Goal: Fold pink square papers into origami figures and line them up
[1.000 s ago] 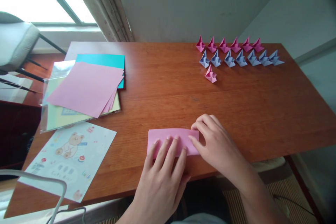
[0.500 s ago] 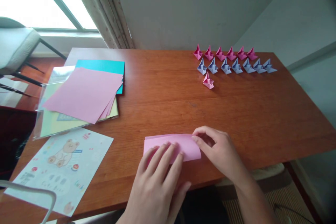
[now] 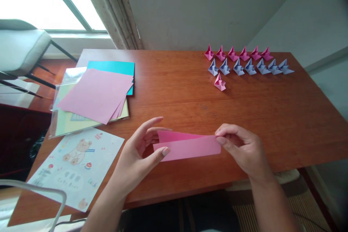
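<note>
A sheet of pink origami paper [image 3: 190, 147], folded over lengthwise, is held above the near part of the table, its two layers gaping at the left end. My right hand [image 3: 241, 148] pinches its upper right corner between thumb and fingers. Around the left end is my left hand [image 3: 144, 148], fingers apart: the thumb lies over the front layer and the fingertips reach behind the back layer. Whether that thumb presses on the paper cannot be made out.
Small folded paper figures stand at the back right: a dark pink row [image 3: 233, 55], a pale blue row [image 3: 238, 68] and one pink figure [image 3: 220, 82]. On the left lie pink sheets [image 3: 98, 94], turquoise paper [image 3: 114, 67] and a bear-printed sheet [image 3: 81, 166]. A white cable [image 3: 40, 187] crosses the lower left.
The folded paper has come up off the table and its layers have parted. My left hand has gone from lying flat on it to its left end. My right hand keeps its pinch, slightly farther right.
</note>
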A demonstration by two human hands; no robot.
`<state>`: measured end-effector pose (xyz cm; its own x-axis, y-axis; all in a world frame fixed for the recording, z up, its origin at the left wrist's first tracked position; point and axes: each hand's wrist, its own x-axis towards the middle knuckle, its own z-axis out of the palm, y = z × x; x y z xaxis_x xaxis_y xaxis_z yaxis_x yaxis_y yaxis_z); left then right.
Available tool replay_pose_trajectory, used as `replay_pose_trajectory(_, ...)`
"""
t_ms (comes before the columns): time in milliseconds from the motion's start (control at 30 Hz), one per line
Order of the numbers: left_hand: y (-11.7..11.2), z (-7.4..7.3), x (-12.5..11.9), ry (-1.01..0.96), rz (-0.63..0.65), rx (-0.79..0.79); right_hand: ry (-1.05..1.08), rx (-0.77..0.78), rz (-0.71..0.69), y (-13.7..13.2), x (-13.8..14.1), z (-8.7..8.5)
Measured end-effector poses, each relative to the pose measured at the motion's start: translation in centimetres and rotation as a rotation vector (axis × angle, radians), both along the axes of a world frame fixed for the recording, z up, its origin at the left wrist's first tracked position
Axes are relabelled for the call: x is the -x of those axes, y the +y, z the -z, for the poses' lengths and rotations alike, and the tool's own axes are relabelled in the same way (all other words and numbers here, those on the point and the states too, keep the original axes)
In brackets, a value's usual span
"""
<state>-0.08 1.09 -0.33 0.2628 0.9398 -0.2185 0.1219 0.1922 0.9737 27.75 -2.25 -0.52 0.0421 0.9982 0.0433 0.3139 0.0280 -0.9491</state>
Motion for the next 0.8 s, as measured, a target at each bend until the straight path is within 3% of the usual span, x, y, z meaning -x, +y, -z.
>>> replay_pose_trajectory(300,0.1,-0.1,-0.8,-0.004,-0.183,0.034,0.008,0.046,0.141,0.7,0.8,1.1)
replay_pose_trajectory(533,0.0,0.3,-0.7,0.072,-0.2,0.004,0.037,0.105,0.197,1.0,0.8,2.3)
replay_pose_trajectory(800,-0.1,0.6,-0.8,0.114,-0.21,-0.007,0.053,0.117,0.197,0.9,0.6,2.5)
